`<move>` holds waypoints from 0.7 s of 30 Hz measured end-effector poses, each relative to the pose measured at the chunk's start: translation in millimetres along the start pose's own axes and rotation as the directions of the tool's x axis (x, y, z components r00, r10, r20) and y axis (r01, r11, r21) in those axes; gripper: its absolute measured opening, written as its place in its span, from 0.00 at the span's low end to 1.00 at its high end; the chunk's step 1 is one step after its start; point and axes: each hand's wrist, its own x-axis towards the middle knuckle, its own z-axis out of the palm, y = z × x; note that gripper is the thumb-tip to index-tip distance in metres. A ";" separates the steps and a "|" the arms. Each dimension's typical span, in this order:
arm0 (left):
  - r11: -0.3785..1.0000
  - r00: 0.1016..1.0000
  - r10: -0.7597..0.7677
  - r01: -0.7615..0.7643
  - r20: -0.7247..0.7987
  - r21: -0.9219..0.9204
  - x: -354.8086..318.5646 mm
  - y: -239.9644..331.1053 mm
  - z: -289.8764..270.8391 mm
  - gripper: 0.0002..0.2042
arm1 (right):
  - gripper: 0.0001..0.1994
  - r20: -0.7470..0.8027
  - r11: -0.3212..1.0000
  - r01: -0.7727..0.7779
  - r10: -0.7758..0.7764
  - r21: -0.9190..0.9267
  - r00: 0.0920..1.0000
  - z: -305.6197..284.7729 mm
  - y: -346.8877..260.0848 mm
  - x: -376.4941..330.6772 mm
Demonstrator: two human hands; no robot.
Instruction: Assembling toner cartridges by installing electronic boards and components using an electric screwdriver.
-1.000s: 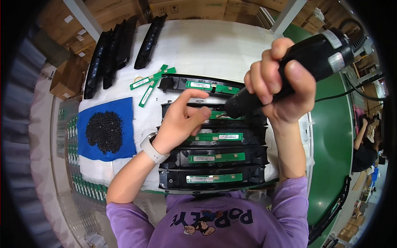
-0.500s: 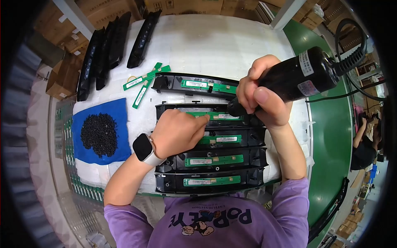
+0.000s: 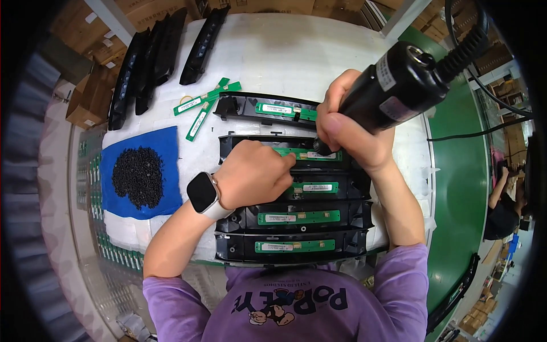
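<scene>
In my right hand (image 3: 352,122) is a black corded electric screwdriver (image 3: 393,85), tilted so that its narrow end points down at a green circuit board (image 3: 286,152). That board lies in a black plastic housing (image 3: 228,143), second from the far end of a column of several. My left hand (image 3: 253,174), a watch on its wrist, rests over the housing with curled fingers, the fingertips on the board. The screwdriver's tip meets the right part of this board; whether a screw is under it is hidden. Nearer me, another housing (image 3: 235,246) holds a similar board (image 3: 293,245).
A blue cloth (image 3: 174,191) with a heap of small black screws (image 3: 138,176) lies at the left. Several loose circuit boards (image 3: 200,122) cross each other behind it. More black housings (image 3: 199,48) stand far left. The screwdriver's cable (image 3: 464,54) runs off right.
The screwdriver's body has swung left and tilts differently, its tip staying over the same board. My left hand keeps its place on the board. The whole view has shifted slightly.
</scene>
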 end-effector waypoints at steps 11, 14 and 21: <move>0.167 0.838 -0.527 0.265 0.142 -0.950 -6.7 -8.7 -11.2 0.12 | 0.12 0.178 0.887 0.154 -0.252 0.434 0.951 -6.3 -20.8 -4.0; -0.353 0.886 -0.446 -0.044 0.126 -0.935 -7.3 -2.0 -4.2 0.16 | 0.18 0.198 0.796 0.273 -0.436 0.541 0.878 1.6 -29.3 0.3; -0.522 0.946 -0.304 -0.063 0.116 -0.851 -4.8 14.3 -0.7 0.18 | 0.16 0.105 0.912 0.239 -0.288 0.334 0.952 23.8 -27.4 -13.4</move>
